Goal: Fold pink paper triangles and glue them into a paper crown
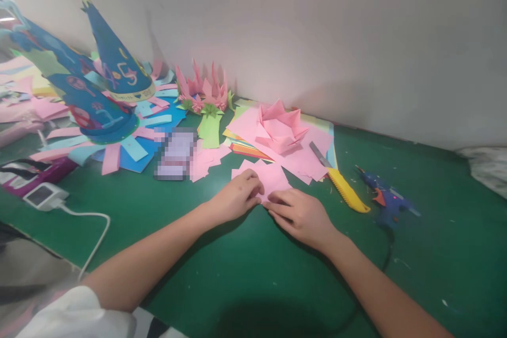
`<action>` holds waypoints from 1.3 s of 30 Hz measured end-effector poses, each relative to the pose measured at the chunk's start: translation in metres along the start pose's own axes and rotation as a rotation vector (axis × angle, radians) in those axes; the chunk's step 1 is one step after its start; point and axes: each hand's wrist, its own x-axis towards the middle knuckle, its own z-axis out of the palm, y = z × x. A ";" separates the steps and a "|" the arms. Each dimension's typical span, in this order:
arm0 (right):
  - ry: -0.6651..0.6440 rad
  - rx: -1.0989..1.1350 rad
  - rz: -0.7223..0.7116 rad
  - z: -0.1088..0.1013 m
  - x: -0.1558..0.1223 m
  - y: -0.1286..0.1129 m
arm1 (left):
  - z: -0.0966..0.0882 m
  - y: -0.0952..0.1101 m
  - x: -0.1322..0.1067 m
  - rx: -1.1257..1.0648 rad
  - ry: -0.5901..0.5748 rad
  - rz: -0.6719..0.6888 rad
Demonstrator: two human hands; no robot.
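A pink paper sheet (268,175) lies flat on the green table (245,274). My left hand (236,196) rests on the sheet's near left edge, fingers curled and pinching the paper. My right hand (301,215) presses the sheet's near right corner with fingers bent onto it. The fingertips of both hands almost meet at the paper's front edge.
Behind the sheet sits a folded pink paper lotus (280,128) on a stack of coloured paper (253,145). A yellow utility knife (341,184) and a blue glue gun (386,199) lie to the right. Blue paper cones (114,66), paper strips, a blurred phone (176,153) and a charger (43,196) stand left.
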 end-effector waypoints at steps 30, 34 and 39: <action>0.171 0.219 0.290 0.008 0.008 0.011 | -0.004 -0.004 0.000 0.371 -0.082 0.462; 0.315 0.395 0.494 0.011 0.007 0.009 | -0.005 -0.003 0.001 0.347 -0.061 0.455; 0.223 0.401 0.548 0.009 0.006 0.008 | -0.006 -0.004 0.001 0.331 -0.070 0.449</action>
